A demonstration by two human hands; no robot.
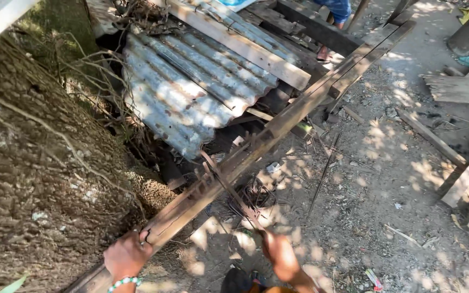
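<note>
The left hand [127,255], a beaded band at its wrist, is gripping the near end of a long wooden beam [278,122], fingers curled over its top edge. The beam is running slantwise up and away across the dirt yard, its far end lying near the planks at the top. The right hand [279,254] is clenching the end of a thin rusty rod [229,187], and the rod is slanting up to the beam, where it is meeting a cluster of bent metal pieces standing on the wood. I cannot tell exactly how the rod is caught there.

Beside the beam, a corrugated sheet [191,87] is lying tilted, with a pale plank [245,46] resting across its upper part. A rough tree trunk [33,173] is filling the left side, thin roots trailing over it. A tangle of wire [253,195] is sitting on the ground [381,190] just under the rod, and more boards [462,89] are lying scattered at the right in dappled sunlight.
</note>
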